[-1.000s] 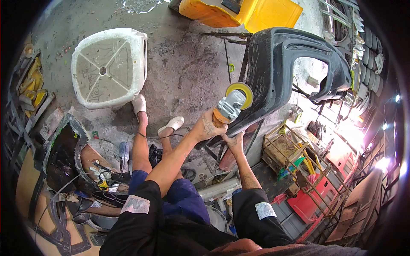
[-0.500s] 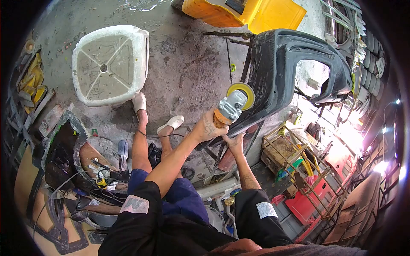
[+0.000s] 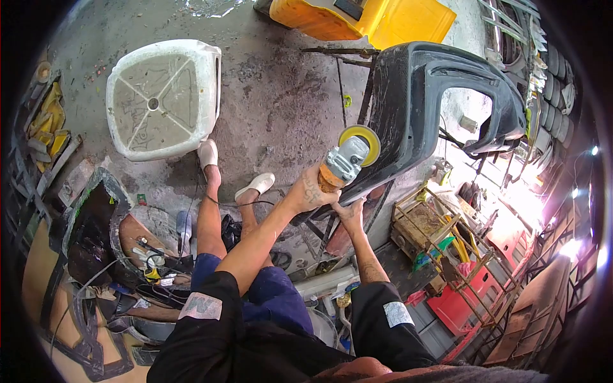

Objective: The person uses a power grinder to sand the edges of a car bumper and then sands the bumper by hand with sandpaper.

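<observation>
My left hand (image 3: 309,193) is wrapped round the orange body of an angle grinder (image 3: 347,159). The grinder has a grey metal head and a yellow disc (image 3: 364,142), which overlaps the near edge of a large black moulded body panel (image 3: 399,115). That panel is scuffed with pale dust and has a big opening on its right side. Just below the grinder, my right hand (image 3: 350,216) grips the panel's lower end, its fingers partly hidden behind the edge. A dark cord (image 3: 236,204) runs across the floor by my legs.
A white plastic stool (image 3: 163,137) stands at upper left, and a yellow moulded part (image 3: 408,22) lies at the top. Metal stand legs (image 3: 338,52) show beside the panel. Black cut pieces and cables lie lower left. A bamboo frame (image 3: 440,223) and red chair (image 3: 466,300) are at right.
</observation>
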`<state>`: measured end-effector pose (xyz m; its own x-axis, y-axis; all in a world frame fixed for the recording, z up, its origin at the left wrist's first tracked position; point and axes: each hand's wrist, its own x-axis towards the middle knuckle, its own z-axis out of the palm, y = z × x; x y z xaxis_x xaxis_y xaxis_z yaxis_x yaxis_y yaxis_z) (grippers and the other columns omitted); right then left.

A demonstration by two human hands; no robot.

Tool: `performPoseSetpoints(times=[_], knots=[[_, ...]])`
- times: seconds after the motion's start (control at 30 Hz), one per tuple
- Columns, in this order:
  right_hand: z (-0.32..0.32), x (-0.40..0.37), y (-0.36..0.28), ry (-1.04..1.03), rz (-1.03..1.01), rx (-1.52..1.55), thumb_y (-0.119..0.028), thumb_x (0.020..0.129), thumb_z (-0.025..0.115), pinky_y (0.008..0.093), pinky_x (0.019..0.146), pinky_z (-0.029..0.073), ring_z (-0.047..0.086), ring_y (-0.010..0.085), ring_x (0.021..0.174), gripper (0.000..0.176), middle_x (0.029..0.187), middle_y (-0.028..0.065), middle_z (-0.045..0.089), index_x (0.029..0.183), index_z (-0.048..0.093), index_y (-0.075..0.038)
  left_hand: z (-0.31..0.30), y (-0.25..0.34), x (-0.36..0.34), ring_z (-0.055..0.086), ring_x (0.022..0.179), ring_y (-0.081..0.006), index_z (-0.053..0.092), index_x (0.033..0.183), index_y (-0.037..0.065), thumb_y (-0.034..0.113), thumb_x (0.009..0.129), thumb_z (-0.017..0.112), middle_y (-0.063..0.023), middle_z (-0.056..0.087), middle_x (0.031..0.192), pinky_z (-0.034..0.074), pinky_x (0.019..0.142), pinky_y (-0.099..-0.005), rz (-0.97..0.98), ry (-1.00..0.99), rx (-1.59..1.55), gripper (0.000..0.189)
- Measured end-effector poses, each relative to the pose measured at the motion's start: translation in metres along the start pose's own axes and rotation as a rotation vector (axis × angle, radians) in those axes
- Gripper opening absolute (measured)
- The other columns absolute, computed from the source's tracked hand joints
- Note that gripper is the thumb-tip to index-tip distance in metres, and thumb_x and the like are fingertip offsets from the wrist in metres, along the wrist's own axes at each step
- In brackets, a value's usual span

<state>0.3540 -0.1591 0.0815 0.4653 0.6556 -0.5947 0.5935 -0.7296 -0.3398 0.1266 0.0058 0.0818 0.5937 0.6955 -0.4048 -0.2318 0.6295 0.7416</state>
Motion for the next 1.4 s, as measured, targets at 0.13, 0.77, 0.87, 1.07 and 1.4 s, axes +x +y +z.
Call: performPoseSetpoints(times=[0.13, 0.77, 0.87, 1.07, 1.4], knots=[[0.002, 0.002, 0.006, -0.006, 0.03, -0.006, -0.047, 0.064, 0.1, 0.0485, 0.131, 0.011, 0.01, 0.0467, 0.159, 0.157, 0.168, 0.0392, 0.008, 0.159, -0.007, 0.016, 0.0, -0.002, 0.001, 0.07, 0.094, -0.0205, 0.063, 0.121, -0.001, 0.011, 0.074, 0.081, -0.0132, 0.075, 0.104, 0.056, 0.089, -0.0362, -0.007, -0.019, -0.031, 0.052], [0.003, 0.003, 0.007, -0.013, -0.055, 0.105, -0.041, 0.065, 0.099, 0.0506, 0.13, 0.01, 0.02, 0.0463, 0.154, 0.132, 0.164, 0.0343, 0.023, 0.157, 0.021, 0.013, -0.003, -0.007, -0.002, 0.068, 0.094, -0.0135, 0.069, 0.115, -0.001, 0.017, 0.077, 0.087, -0.0059, 0.075, 0.103, 0.055, 0.087, -0.0323, -0.011, -0.006, -0.051, 0.045], [0.004, 0.001, 0.008, 0.018, -0.052, 0.098, -0.042, 0.065, 0.098, 0.0512, 0.13, 0.01, 0.019, 0.0468, 0.155, 0.129, 0.164, 0.0347, 0.023, 0.156, 0.024, 0.012, -0.003, -0.003, -0.004, 0.068, 0.094, -0.0135, 0.069, 0.115, 0.0, 0.017, 0.076, 0.087, -0.0058, 0.075, 0.103, 0.055, 0.087, -0.0325, -0.031, 0.0, 0.004, 0.046], [0.007, 0.002, 0.016, 0.031, -0.058, 0.082, -0.041, 0.066, 0.097, 0.0508, 0.13, 0.009, 0.017, 0.0472, 0.155, 0.128, 0.163, 0.0372, 0.022, 0.156, 0.024, 0.012, -0.001, -0.003, -0.003, 0.07, 0.094, -0.0174, 0.066, 0.116, -0.002, 0.012, 0.075, 0.083, -0.0116, 0.075, 0.102, 0.056, 0.089, -0.0348, 0.004, -0.018, -0.023, 0.047], [0.005, 0.0, 0.007, 0.023, -0.001, 0.136, -0.038, 0.065, 0.098, 0.0469, 0.131, 0.007, 0.017, 0.0468, 0.156, 0.134, 0.164, 0.0383, 0.02, 0.157, 0.018, 0.016, -0.005, -0.002, -0.006, 0.066, 0.087, -0.0131, 0.066, 0.114, -0.002, 0.011, 0.076, 0.081, -0.0068, 0.073, 0.096, 0.056, 0.083, -0.0334, -0.158, -0.066, -0.113, 0.043]])
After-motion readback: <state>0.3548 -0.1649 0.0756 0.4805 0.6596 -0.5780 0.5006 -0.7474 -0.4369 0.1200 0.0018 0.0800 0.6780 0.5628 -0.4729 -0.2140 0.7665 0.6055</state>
